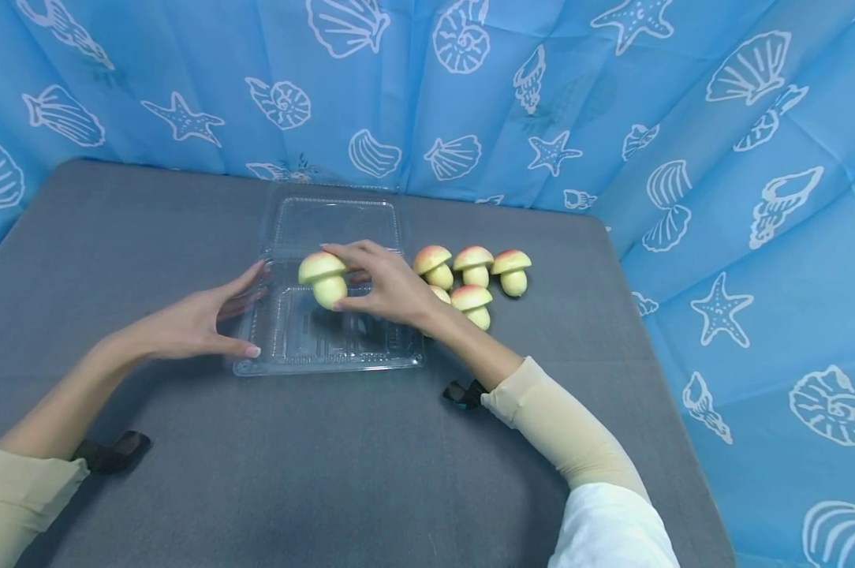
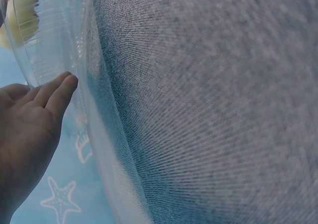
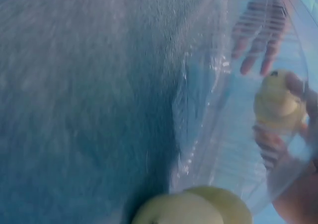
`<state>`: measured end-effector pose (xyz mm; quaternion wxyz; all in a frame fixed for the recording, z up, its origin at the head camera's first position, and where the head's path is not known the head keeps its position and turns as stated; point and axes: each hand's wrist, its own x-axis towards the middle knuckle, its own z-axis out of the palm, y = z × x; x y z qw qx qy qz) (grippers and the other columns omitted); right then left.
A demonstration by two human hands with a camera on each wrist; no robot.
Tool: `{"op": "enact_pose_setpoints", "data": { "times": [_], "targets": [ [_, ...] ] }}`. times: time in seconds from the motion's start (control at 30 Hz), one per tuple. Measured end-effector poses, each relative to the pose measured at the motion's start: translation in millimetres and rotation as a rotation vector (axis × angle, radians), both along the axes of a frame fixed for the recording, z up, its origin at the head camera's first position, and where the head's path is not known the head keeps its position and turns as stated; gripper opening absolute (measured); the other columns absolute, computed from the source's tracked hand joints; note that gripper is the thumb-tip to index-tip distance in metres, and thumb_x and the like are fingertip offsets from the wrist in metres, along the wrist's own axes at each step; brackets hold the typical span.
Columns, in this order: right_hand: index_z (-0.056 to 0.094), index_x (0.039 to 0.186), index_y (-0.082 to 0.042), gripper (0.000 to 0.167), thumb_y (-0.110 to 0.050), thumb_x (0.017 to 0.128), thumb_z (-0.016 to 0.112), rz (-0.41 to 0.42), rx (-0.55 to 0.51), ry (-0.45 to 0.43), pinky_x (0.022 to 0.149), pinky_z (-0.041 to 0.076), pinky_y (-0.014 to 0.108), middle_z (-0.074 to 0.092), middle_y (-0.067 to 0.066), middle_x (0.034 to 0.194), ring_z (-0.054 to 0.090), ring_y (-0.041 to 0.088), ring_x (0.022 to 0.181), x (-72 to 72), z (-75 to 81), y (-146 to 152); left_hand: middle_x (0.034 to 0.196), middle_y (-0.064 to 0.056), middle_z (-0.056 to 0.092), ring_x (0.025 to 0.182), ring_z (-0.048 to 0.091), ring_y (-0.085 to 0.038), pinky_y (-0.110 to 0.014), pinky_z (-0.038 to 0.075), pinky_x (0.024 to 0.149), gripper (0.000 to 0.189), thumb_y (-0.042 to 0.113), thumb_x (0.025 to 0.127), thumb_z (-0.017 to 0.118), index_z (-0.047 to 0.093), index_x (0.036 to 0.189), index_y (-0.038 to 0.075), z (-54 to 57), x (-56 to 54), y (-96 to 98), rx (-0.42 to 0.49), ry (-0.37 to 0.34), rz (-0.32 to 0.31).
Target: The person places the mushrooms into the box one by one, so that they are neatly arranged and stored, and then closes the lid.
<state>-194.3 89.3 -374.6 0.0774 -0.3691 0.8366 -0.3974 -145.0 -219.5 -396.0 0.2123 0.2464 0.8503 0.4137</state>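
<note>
Right hand [image 1: 385,285] pinches 1 toy mushroom [image 1: 324,280] in its grip above the open container [image 1: 314,347]; left hand [image 1: 199,322] has its grip apart. Loading seems barely begun: at least 5 mushrooms [image 1: 474,268] lie right.

A person's left arm [image 1: 83,386] enters from 8 o'clock, its left hand [image 1: 203,323] open toward 2 — fingers extended, thumb set apart and pointing near 3. From 5 o'clock, the right arm [image 1: 555,418] slants toward 10, its right hand [image 1: 388,285] near mid-frame, thumb and fingers gripping toward 9 — palm hidden overhead.
</note>
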Motion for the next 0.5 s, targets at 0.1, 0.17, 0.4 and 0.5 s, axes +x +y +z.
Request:
{"op": "enact_pose_setpoints", "data": {
  "times": [0.1, 0.17, 0.4, 0.5],
  "targets": [
    [0.046, 0.150, -0.011, 0.082, -0.018, 0.078, 0.086, -0.014, 0.021, 0.023, 0.091, 0.052, 0.017, 0.054, 0.014, 0.129, 0.062, 0.020, 0.113, 1.8, -1.5, -5.8, 0.167, -0.010, 0.004, 0.145, 0.027, -0.039, -0.054, 0.025, 0.115, 0.123, 0.023, 0.079, 0.086, -0.006, 0.161, 0.019, -0.5, 0.1, 0.6, 0.003, -0.004, 0.010],
    [0.046, 0.150, -0.011, 0.082, -0.019, 0.079, 0.086, -0.020, 0.045, 0.047, 0.090, 0.051, 0.014, 0.056, 0.014, 0.128, 0.062, 0.020, 0.112, 2.6, -2.5, -9.3, 0.167, -0.010, 0.003, 0.145, 0.026, -0.040, -0.055, 0.025, 0.114, 0.123, 0.023, 0.079, 0.086, -0.007, 0.160, 0.019, -0.2, 0.2, 0.7, 0.011, -0.006, 0.001],
    [0.046, 0.150, -0.015, 0.081, -0.028, 0.081, 0.084, -0.026, 0.164, 0.108, 0.087, 0.052, 0.014, 0.060, 0.012, 0.133, 0.065, 0.018, 0.109, 4.9, -5.0, -19.8, 0.166, -0.012, 0.002, 0.145, 0.025, -0.042, -0.056, 0.027, 0.113, 0.122, 0.022, 0.080, 0.085, -0.008, 0.160, 0.019, 0.4, 0.4, -0.2, 0.017, -0.005, -0.016],
    [0.044, 0.152, -0.017, 0.081, -0.032, 0.082, 0.083, -0.019, 0.214, 0.112, 0.087, 0.052, 0.016, 0.059, 0.010, 0.136, 0.067, 0.017, 0.106, 5.8, -7.1, -23.7, 0.166, -0.012, 0.001, 0.145, 0.025, -0.043, -0.055, 0.027, 0.113, 0.122, 0.022, 0.081, 0.085, -0.008, 0.160, 0.019, 0.1, 0.1, -0.2, 0.019, -0.010, -0.019]
  ]
}}
